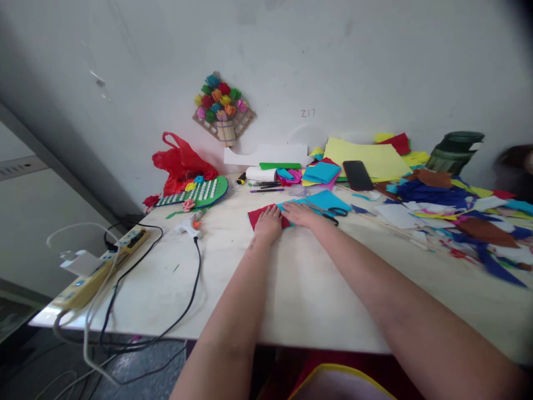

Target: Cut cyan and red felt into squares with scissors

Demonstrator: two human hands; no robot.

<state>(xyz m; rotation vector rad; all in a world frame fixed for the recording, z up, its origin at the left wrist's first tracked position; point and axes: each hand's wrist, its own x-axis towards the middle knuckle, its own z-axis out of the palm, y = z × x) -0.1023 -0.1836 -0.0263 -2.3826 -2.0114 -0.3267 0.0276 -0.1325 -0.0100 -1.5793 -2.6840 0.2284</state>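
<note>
On the cream-coloured tabletop [233, 278], a flat, dark-red, paper-like sheet [252, 219] lies near the middle, its right side meeting a bright light-blue, paper-like sheet [327, 199]; which overlaps the other cannot be told. The left hand [269, 220] rests palm down on the red sheet, fingers stretched forward, pressing rather than grasping. The right hand [297, 213] lies just beside it, across the left part of the blue sheet, its fingers likewise extended and unclenched. Black-handled scissors [326, 213] lie just right of the right hand, partly on the blue sheet. Farther back and to the right is a black, rectangular phone [358, 176]; at the far right spreads a heap of multicoloured paper scraps [433, 191]. Well to the left lies a white glue gun with an orange part [191, 226], its black cable trailing toward the near edge.
</note>
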